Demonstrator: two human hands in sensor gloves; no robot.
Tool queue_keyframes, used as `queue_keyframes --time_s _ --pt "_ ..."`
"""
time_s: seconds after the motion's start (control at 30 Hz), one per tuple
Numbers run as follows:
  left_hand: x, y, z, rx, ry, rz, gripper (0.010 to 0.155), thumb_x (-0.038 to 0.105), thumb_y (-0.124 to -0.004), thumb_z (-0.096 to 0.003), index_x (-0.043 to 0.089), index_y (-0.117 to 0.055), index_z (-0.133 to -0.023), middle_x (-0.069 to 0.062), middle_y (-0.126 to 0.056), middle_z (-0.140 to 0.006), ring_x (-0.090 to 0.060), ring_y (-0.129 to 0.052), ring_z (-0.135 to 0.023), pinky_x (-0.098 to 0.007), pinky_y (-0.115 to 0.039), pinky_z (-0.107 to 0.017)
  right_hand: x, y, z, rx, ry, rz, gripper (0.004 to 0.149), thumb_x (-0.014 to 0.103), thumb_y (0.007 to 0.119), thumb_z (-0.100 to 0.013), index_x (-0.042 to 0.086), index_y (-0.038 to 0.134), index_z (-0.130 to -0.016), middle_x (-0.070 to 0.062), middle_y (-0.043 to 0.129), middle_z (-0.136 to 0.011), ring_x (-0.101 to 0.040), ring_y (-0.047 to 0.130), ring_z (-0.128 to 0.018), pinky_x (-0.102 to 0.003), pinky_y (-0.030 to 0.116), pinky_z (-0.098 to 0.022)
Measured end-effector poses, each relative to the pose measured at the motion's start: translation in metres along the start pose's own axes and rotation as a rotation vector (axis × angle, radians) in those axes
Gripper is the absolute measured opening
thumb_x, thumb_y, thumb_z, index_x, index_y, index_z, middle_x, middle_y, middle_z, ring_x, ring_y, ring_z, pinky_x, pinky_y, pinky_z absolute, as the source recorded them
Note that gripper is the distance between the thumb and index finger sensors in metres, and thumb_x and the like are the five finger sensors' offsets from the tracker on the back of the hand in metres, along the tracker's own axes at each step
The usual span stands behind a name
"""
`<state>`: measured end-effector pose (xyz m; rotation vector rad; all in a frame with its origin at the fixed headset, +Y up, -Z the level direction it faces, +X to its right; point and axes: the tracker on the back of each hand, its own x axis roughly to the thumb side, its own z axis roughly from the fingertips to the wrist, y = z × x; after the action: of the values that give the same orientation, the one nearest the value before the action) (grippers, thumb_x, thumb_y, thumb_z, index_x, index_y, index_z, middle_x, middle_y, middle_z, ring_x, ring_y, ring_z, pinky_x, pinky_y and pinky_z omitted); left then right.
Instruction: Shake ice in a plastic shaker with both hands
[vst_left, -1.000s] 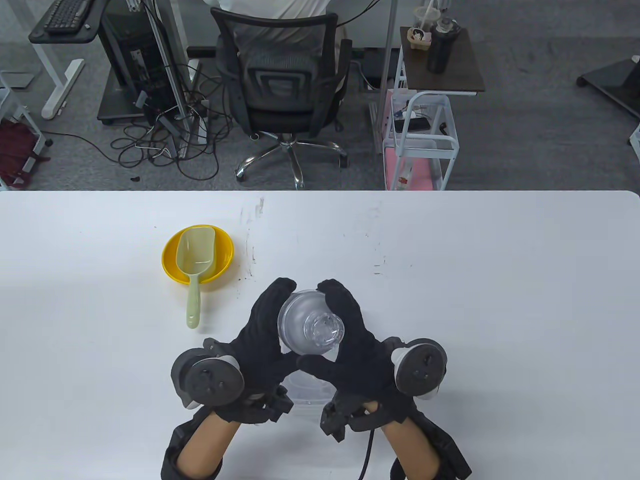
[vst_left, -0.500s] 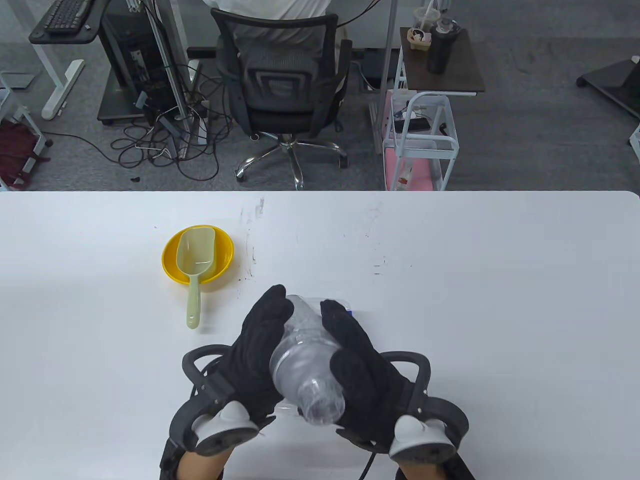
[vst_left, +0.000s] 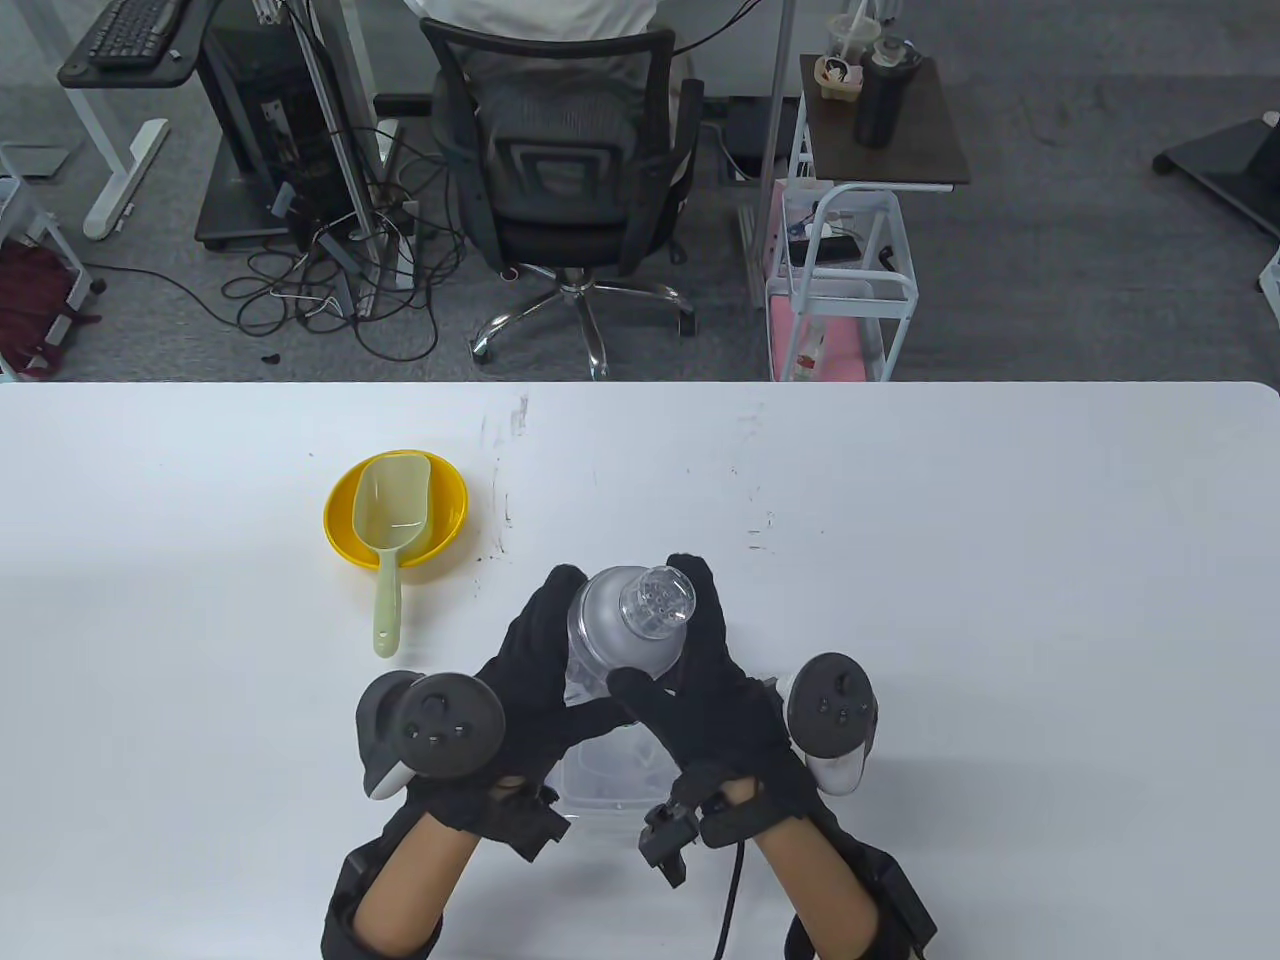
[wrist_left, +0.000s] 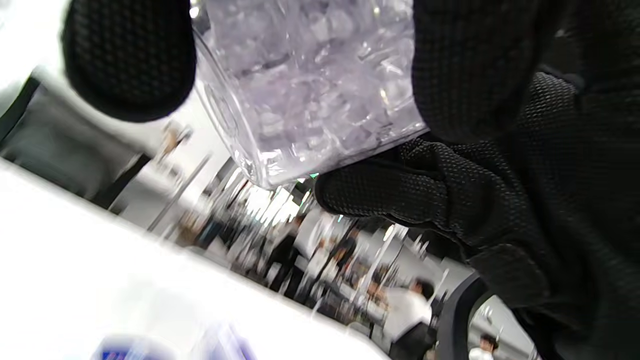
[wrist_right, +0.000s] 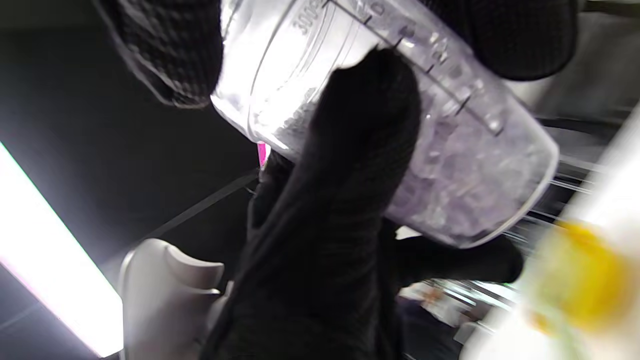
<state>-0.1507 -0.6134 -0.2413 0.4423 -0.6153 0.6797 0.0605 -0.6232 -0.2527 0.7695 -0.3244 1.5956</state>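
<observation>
A clear plastic shaker with a domed strainer lid is held above the table, its lid end tilted away from me. My left hand grips its left side and my right hand wraps its right side, thumbs crossing under it. In the left wrist view the shaker shows ice cubes packed against its flat bottom. The right wrist view has the shaker with measuring marks on its wall, ice at the lower end, and glove fingers curled over it.
A yellow bowl with a pale green scoop in it sits left of the hands. A clear plastic box lies on the white table beneath the wrists. An office chair stands beyond the far edge.
The shaker swung from pointing its lid toward me and low, half a second ago, back up with the lid pointing away. Both hands rose and rolled with it, trackers now facing up.
</observation>
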Motion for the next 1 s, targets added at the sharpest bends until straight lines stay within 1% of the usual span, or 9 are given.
queue_keyframes --time_s 0.13,0.2,0.3,0.4,0.6,0.67,0.83,0.93,1.0 --pt "0.042 0.022 0.014 0.425 -0.315 -0.484 0.109 0.068 -0.08 -0.0449 0.024 -0.004 -0.11 -0.006 -0.039 -0.119 -0.028 -0.072 -0.107 -0.032 -0.098 -0.05 0.063 0.008 0.017 -0.249 -0.603 0.433 0.119 0.054 0.097 -0.019 0.031 0.022 -0.109 -0.022 0.047 -0.113 -0.053 0.076 -0.093 -0.06 0.08 -0.064" --pt "0.018 0.009 0.008 0.257 -0.187 -0.379 0.108 0.067 -0.082 -0.0451 0.022 -0.009 -0.112 -0.008 -0.043 -0.118 -0.03 -0.078 -0.104 -0.033 -0.1 -0.046 0.03 -0.002 0.011 -0.207 -0.386 0.604 0.12 0.074 0.083 -0.025 0.029 0.012 -0.112 -0.016 0.051 -0.113 -0.037 0.088 -0.091 -0.038 0.094 -0.063" --pt "0.003 -0.004 0.003 0.133 -0.117 -0.077 0.108 0.051 -0.092 -0.0467 0.025 -0.011 -0.113 -0.012 -0.036 -0.12 -0.042 -0.065 -0.106 -0.05 -0.088 -0.047 0.01 0.0 0.006 -0.05 -0.202 0.079 0.116 0.049 0.101 -0.032 0.029 0.02 -0.114 -0.028 0.037 -0.115 -0.062 0.062 -0.093 -0.065 0.07 -0.062" --pt "-0.002 -0.003 0.001 0.119 -0.073 -0.219 0.107 0.06 -0.088 -0.045 0.02 -0.016 -0.114 -0.014 -0.046 -0.117 -0.039 -0.078 -0.1 -0.04 -0.096 -0.039 0.005 -0.001 0.003 -0.055 -0.036 0.16 0.116 0.056 0.095 -0.033 0.03 0.016 -0.114 -0.027 0.037 -0.116 -0.059 0.065 -0.095 -0.061 0.075 -0.062" --pt "-0.021 -0.019 -0.004 -0.163 0.132 0.015 0.106 0.06 -0.09 -0.0418 0.011 -0.03 -0.114 -0.025 -0.06 -0.108 -0.045 -0.089 -0.085 -0.041 -0.096 -0.023 -0.023 -0.003 0.007 -0.026 0.34 -0.036 0.118 0.064 0.087 -0.033 0.018 0.014 -0.114 -0.038 0.036 -0.108 -0.066 0.064 -0.081 -0.064 0.075 -0.048" --pt "-0.016 -0.018 -0.002 -0.141 0.098 0.059 0.107 0.058 -0.09 -0.0427 0.01 -0.027 -0.113 -0.024 -0.057 -0.109 -0.046 -0.086 -0.087 -0.043 -0.095 -0.025 -0.012 -0.006 0.007 -0.019 0.305 -0.021 0.116 0.058 0.091 -0.033 0.02 0.016 -0.113 -0.037 0.035 -0.108 -0.067 0.061 -0.081 -0.065 0.073 -0.046" --pt "0.041 0.019 0.014 0.44 -0.38 -0.235 0.107 0.057 -0.087 -0.0467 0.027 -0.005 -0.109 -0.007 -0.029 -0.12 -0.035 -0.057 -0.113 -0.052 -0.083 -0.064 0.069 0.012 0.022 -0.156 -0.611 0.449 0.115 0.058 0.09 -0.025 0.039 0.013 -0.108 -0.013 0.03 -0.12 -0.052 0.058 -0.104 -0.065 0.071 -0.066" --pt "0.019 0.01 0.012 0.292 -0.227 -0.407 0.107 0.068 -0.078 -0.0466 0.017 -0.011 -0.112 -0.011 -0.044 -0.117 -0.031 -0.078 -0.104 -0.037 -0.1 -0.051 0.033 0.003 0.01 -0.138 -0.397 0.627 0.12 0.074 0.077 -0.029 0.025 0.004 -0.11 -0.018 0.043 -0.115 -0.04 0.08 -0.094 -0.041 0.091 -0.061" --pt "0.006 0.0 0.009 0.196 -0.197 -0.11 0.107 0.059 -0.087 -0.0478 0.02 -0.011 -0.113 -0.013 -0.039 -0.119 -0.039 -0.069 -0.106 -0.049 -0.091 -0.052 0.022 0.006 0.01 -0.049 -0.288 0.273 0.117 0.062 0.089 -0.034 0.027 0.009 -0.111 -0.024 0.037 -0.115 -0.055 0.067 -0.094 -0.056 0.078 -0.06"
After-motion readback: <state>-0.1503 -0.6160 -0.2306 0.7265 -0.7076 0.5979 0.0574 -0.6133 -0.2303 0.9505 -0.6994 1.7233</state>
